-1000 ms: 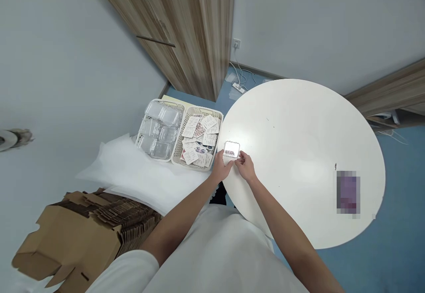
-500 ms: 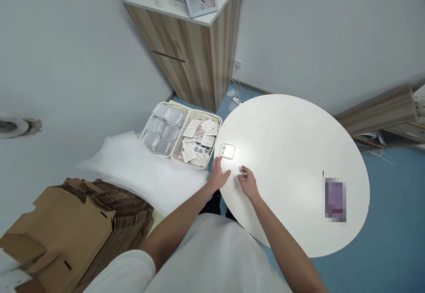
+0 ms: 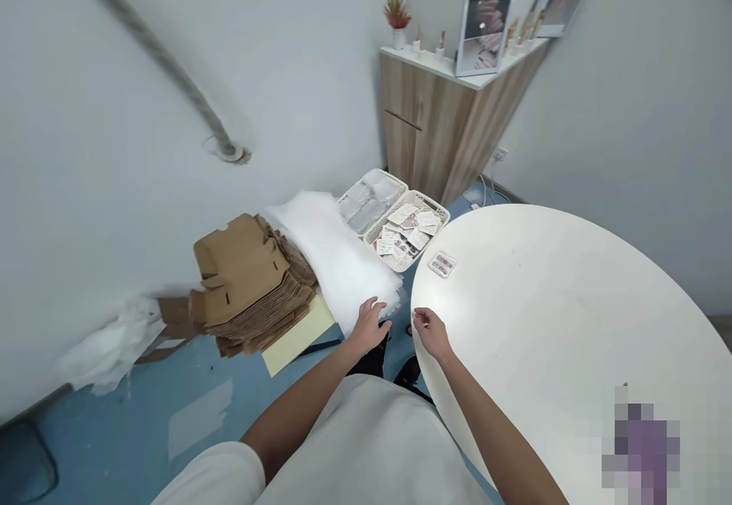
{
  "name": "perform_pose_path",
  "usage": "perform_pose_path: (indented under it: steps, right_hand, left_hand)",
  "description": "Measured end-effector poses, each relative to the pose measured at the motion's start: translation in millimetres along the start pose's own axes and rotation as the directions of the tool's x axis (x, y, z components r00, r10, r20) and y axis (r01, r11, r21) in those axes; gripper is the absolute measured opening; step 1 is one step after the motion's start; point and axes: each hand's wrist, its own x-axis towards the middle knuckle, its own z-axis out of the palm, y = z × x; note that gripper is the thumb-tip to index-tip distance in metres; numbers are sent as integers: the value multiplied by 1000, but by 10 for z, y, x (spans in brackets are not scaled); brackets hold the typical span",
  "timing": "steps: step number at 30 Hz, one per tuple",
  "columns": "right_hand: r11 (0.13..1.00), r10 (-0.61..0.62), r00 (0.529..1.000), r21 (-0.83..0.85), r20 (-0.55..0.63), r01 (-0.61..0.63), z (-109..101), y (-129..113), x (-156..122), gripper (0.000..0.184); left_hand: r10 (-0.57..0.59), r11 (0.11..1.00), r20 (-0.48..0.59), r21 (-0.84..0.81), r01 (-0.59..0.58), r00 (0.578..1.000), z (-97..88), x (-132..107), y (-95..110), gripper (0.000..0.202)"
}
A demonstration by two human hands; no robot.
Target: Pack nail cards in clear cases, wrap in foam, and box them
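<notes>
My left hand (image 3: 369, 326) is over the near edge of a stack of white foam sheets (image 3: 337, 249), fingers spread and nothing in them; I cannot tell if it touches the sheets. At the left rim of the round white table (image 3: 549, 299), my right hand (image 3: 433, 333) hovers with loosely bent fingers, apparently holding nothing. A small clear case (image 3: 442, 264) with rows of small items inside lies flat on the table, beyond the right hand. Past the foam sit a white basket of printed cards (image 3: 409, 230) and a basket of clear plastic boxes (image 3: 370, 201).
Folded brown cardboard boxes (image 3: 245, 284) are stacked left of the foam on a pale yellow surface (image 3: 297, 337). A wooden cabinet (image 3: 428, 120) with picture frames stands in the corner. Crumpled white plastic (image 3: 117, 345) lies at far left. A blurred purple thing (image 3: 646, 444) is on the table.
The view has swung left. My left hand has left the table side and is now by the foam sheets. The case, plain white before, now shows rows of small items.
</notes>
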Motion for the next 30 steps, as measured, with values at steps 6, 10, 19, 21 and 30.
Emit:
perform_pose_path:
  steps: [6,10,19,21,30]
  right_hand:
    - [939,-167,969,-271,185,213,314,-403,277,36]
    - [857,-240,896,-352,374,377,602,-770,575,41]
    - [732,-45,939,-628,342,264,1385,-880,1151,66]
    - [741,-30,941,-625,336,247,1484,-801,1157,63]
    - [690,-203,948,-651,244,315,1655,-765,1123,31]
  left_hand:
    - [-96,984,-25,151,98,995,-422,13,-402,50]
    - [-124,978,12,170,120,992,-649,178,-596,61]
    - [-287,955,152,122,271,946,-851,365,-1070,73]
    - [-283,959,154,65,276,947,-839,373,-1117,73]
    - [-201,975,37,-93,204,979,-839,420,-1086,56]
